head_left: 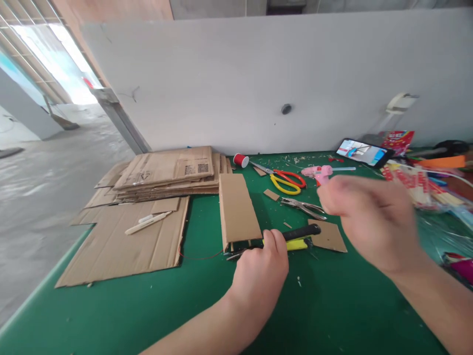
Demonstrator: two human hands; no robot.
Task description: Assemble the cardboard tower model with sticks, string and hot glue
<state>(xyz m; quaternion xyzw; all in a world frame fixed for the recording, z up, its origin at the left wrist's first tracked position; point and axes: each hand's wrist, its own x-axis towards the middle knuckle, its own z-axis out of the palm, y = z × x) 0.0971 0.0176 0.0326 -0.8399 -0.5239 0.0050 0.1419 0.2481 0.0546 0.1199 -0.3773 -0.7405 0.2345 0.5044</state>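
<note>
Near the center of the frame, a tan cardboard box [238,207] is lying on the green table [166,310], its near end facing the lower edge. Just below that end, the left hand [261,266] is curling its fingers over a tool with a black handle [301,230]; I cannot tell whether it is gripping the tool, the box or both. A yellow handle [295,245] is showing just beneath the black one, and a metal tip is poking out left of the hand. At right of center, the right hand [373,222] is clenching into a blurred fist, and I cannot tell whether anything is inside it.

A thin red thread [201,258] is running left from near the box toward a cardboard sheet [125,254], where two pale sticks [148,223] are lying. Above the sheet, stacked cardboard [162,170] is resting. Along the upper middle of the table, a red spool [241,160], scissors [276,172] and a pink glue gun [314,171] are lying. Metal pliers [293,202] and a small cardboard piece [328,237] are sitting between the box and the fist. Toward the upper right, a phone [364,152] is leaning with its screen lit.
</note>
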